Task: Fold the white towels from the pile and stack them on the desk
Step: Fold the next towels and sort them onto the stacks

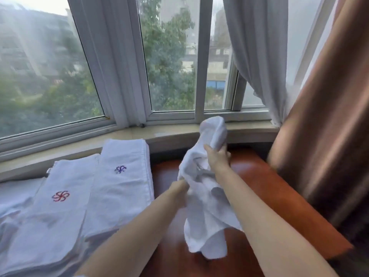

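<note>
A crumpled white cloth towel (207,196) hangs above the glossy reddish-brown wooden tabletop (265,188), its long axis running near to far, upper end toward the window. The right hand (216,156) grips its upper part; the left hand (180,187) pinches its left edge. Folded white towels (119,188) lie stacked at left.

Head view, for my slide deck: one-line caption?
Both hands, left hand and right hand, grip a crumpled white towel above a reddish wooden desk.

Two hands: left (180,187), right (216,157). One loose towel (205,206) held up. Two folded stacks: red-logo stack (60,206), blue-logo stack (123,182). One desk (259,186).
</note>
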Tool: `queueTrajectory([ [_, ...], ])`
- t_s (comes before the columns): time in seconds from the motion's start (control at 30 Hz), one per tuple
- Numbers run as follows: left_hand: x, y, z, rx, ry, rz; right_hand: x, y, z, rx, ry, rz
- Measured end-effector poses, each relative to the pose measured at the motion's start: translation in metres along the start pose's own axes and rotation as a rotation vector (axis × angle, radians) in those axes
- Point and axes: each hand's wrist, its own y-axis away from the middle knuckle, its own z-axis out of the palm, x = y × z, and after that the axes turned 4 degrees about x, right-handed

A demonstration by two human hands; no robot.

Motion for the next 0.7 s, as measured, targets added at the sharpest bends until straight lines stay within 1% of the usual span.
queueTrajectory([
  [0.07, -0.031, -0.026, -0.004, 0.14, -0.047, -0.057, 0.033, -0.011, 0.009, -0.123, 0.264, 0.068],
  [0.1, -0.045, -0.04, -0.005, 0.199, -0.073, -0.085, 0.054, -0.015, 0.013, -0.158, 0.367, 0.096],
  [0.13, -0.054, -0.05, -0.006, 0.224, -0.067, -0.109, 0.078, -0.017, 0.016, -0.19, 0.466, 0.116],
  [0.23, -0.073, -0.08, -0.001, 0.22, -0.006, -0.183, 0.141, -0.024, 0.021, -0.289, 0.648, 0.213],
  [0.3, -0.085, -0.094, 0.005, 0.214, -0.062, -0.226, 0.175, -0.023, 0.022, -0.393, 0.755, 0.277],
  [0.33, -0.09, -0.1, 0.009, 0.219, -0.091, -0.215, 0.186, -0.022, 0.021, -0.414, 0.805, 0.272],
  [0.37, -0.096, -0.106, 0.011, 0.229, -0.12, -0.191, 0.196, -0.022, 0.02, -0.396, 0.853, 0.231],
  [0.43, -0.105, -0.111, 0.016, 0.262, -0.217, -0.163, 0.206, -0.025, 0.015, -0.341, 0.852, 0.155],
  [0.5, -0.109, -0.109, 0.019, 0.314, -0.298, -0.148, 0.209, -0.03, 0.008, -0.381, 0.786, 0.146],
  [0.57, -0.111, -0.108, 0.02, 0.33, -0.381, -0.104, 0.208, -0.034, 0.0, -0.416, 0.772, 0.117],
  [0.63, -0.107, -0.104, 0.018, 0.377, -0.444, -0.084, 0.204, -0.039, -0.01, -0.338, 0.742, 0.056],
  [0.7, -0.101, -0.096, 0.012, 0.457, -0.416, -0.117, 0.2, -0.044, -0.023, -0.198, 0.668, 0.01],
])
